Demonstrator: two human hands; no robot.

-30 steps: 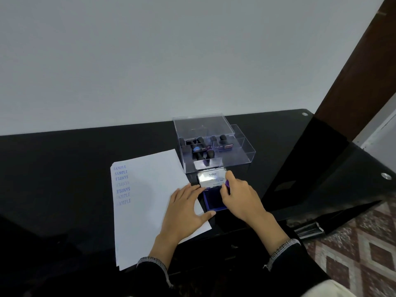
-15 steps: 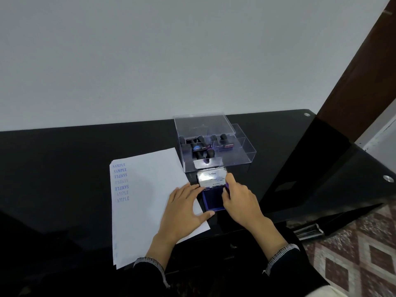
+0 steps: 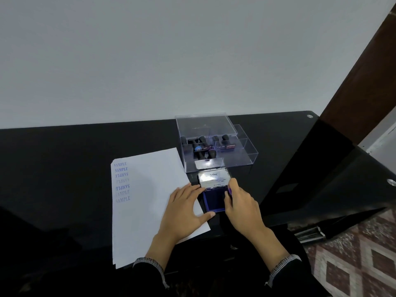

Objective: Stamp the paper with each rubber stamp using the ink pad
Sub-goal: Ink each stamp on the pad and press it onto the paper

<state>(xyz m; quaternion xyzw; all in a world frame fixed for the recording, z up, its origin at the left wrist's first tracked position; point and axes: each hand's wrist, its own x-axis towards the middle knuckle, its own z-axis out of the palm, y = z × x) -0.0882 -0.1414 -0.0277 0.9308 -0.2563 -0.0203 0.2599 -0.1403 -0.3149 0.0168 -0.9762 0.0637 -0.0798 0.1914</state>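
"While the left hand [image 3: 184,209] lies flat with its fingers spread on the paper [image 3: 150,202], what is the right one doing?"

"Its grip is curled round a small stamp with a purple edge [image 3: 230,190], pressed down at the right side of the open ink pad [image 3: 214,200]. I cannot see the stamp's handle; the right hand [image 3: 242,207] hides most of it."

"And the pad itself?"

"It sits on the black tabletop [image 3: 64,168] just beside the sheet's right edge, its shiny lid [image 3: 214,179] tipped up at the far end, dark blue ink showing below. The left fingertips reach its near left corner."

"Where are the other stamps?"

"In the clear plastic box [image 3: 216,146], right behind the pad, several black-handled stamps [image 3: 201,145] lying in its compartments. How many, I cannot tell."

"Anything on the sheet?"

"A column of blue SAMPLE prints [image 3: 122,181] runs down its left edge, some upside down, some faint. More sheets lie under the top one."
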